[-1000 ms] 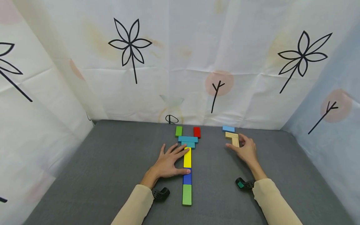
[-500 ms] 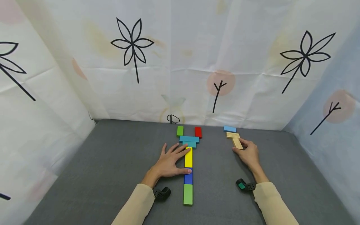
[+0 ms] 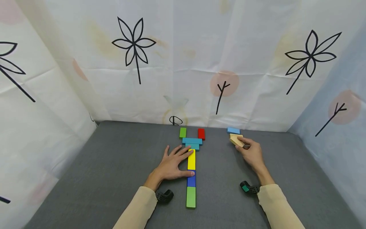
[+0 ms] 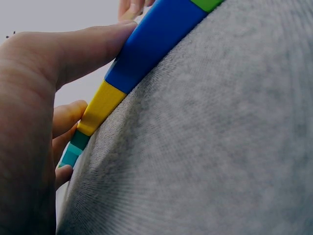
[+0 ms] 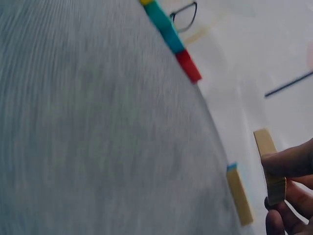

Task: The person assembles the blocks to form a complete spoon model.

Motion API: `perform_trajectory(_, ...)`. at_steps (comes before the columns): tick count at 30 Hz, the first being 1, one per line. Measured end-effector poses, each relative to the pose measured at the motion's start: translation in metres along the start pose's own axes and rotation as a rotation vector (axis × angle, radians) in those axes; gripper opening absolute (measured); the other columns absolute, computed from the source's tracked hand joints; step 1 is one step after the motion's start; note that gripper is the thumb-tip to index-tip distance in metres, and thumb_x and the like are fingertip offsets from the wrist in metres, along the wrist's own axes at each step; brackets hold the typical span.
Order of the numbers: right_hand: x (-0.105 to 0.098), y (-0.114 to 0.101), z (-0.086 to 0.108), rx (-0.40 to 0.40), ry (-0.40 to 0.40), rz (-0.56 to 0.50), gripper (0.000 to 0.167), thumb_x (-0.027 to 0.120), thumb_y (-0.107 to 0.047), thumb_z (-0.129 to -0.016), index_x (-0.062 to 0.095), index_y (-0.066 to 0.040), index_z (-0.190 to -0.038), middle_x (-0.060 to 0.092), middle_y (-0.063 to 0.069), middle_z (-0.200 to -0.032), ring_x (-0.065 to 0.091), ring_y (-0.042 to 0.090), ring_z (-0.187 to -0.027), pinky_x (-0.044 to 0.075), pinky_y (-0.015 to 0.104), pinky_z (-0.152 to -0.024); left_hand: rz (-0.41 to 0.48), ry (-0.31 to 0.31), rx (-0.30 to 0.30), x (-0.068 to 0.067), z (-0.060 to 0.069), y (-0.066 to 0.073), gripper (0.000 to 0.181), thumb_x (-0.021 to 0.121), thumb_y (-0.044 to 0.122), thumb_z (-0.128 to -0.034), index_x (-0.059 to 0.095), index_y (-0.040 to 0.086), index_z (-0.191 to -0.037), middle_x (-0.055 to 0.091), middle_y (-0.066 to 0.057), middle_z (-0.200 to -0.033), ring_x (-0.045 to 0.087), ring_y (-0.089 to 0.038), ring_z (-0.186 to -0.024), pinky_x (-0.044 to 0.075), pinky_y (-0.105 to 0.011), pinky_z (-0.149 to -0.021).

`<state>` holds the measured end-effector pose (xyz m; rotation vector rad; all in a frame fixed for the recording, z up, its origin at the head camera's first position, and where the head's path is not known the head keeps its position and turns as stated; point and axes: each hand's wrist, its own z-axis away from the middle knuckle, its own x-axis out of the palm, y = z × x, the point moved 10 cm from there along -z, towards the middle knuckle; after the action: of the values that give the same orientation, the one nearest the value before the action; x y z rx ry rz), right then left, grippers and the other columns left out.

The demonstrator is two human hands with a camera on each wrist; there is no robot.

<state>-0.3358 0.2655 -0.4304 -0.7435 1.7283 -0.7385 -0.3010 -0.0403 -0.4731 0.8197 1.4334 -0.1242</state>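
Note:
My right hand (image 3: 253,156) pinches a plain wooden block (image 5: 264,142) between thumb and fingers. In the right wrist view this block is raised off the cloth, apart from a second wooden block (image 5: 239,197) that lies on it. My left hand (image 3: 170,166) lies spread beside a column of blocks. Its thumb touches the dark blue block (image 3: 191,183), while its fingers reach the yellow block (image 3: 192,161) and the edge of the small teal block (image 3: 193,146). Below the blue one, a green block (image 3: 191,197) ends the column.
A longer teal block (image 3: 192,140) lies across the column's top, with a light green block (image 3: 183,133) and a red block (image 3: 201,134) beyond it. A light blue block (image 3: 233,130) lies at the back right. White printed cloth (image 3: 183,63) walls the grey surface (image 3: 114,165).
My right hand has drawn one wooden block away from the other and lifted it, tilting it over the second one. The left hand has stayed in place on the column.

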Motion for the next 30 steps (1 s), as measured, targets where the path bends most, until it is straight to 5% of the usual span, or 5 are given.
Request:
perform_trajectory(9, 0.057, -0.055, -0.014, -0.193, -0.225, -0.033, 0.04, 0.073, 0.005, -0.09, 0.066, 0.007, -0.129, 0.064, 0.028, -0.125, 0.061, 0.041, -0.109, 0.052, 0.052, -0.091, 0.0, -0.004, -0.01, 0.002, 0.0, -0.002, 0.09, 0.061, 0.072, -0.0861, 0.033, 0.03, -0.161, 0.023, 0.009, -0.167, 0.016, -0.029, -0.154, -0.008, -0.07, -0.115)
perform_trajectory(20, 0.135, -0.104, -0.036, -0.286, -0.428, 0.096, 0.036, 0.071, -0.002, -0.093, 0.069, -0.001, -0.129, 0.065, 0.018, -0.131, 0.062, 0.035, -0.112, 0.052, 0.05, -0.095, 0.001, -0.001, -0.027, 0.001, -0.001, -0.003, 0.09, 0.061, 0.074, -0.0849, 0.036, 0.03, -0.16, 0.023, 0.011, -0.167, 0.017, -0.028, -0.154, -0.008, -0.07, -0.115)
perform_trajectory(25, 0.154, -0.112, -0.047, -0.255, -0.47, 0.101, 0.035, 0.069, -0.003, -0.095, 0.068, -0.002, -0.13, 0.064, 0.017, -0.134, 0.056, 0.036, -0.127, 0.043, 0.053, -0.107, 0.002, -0.005, -0.031, 0.001, -0.002, -0.003, 0.091, 0.061, 0.074, -0.085, 0.035, 0.03, -0.16, 0.022, 0.012, -0.167, 0.016, -0.027, -0.154, -0.009, -0.069, -0.115)
perform_trajectory(30, 0.163, -0.111, -0.053, -0.225, -0.492, 0.099, 0.035, 0.07, 0.001, -0.094, 0.069, 0.0, -0.129, 0.065, 0.019, -0.132, 0.058, 0.036, -0.122, 0.046, 0.051, -0.104, 0.016, -0.009, -0.022, 0.001, -0.002, -0.002, 0.09, 0.061, 0.073, -0.0857, 0.033, 0.03, -0.16, 0.021, 0.012, -0.167, 0.016, -0.028, -0.154, -0.009, -0.069, -0.115)
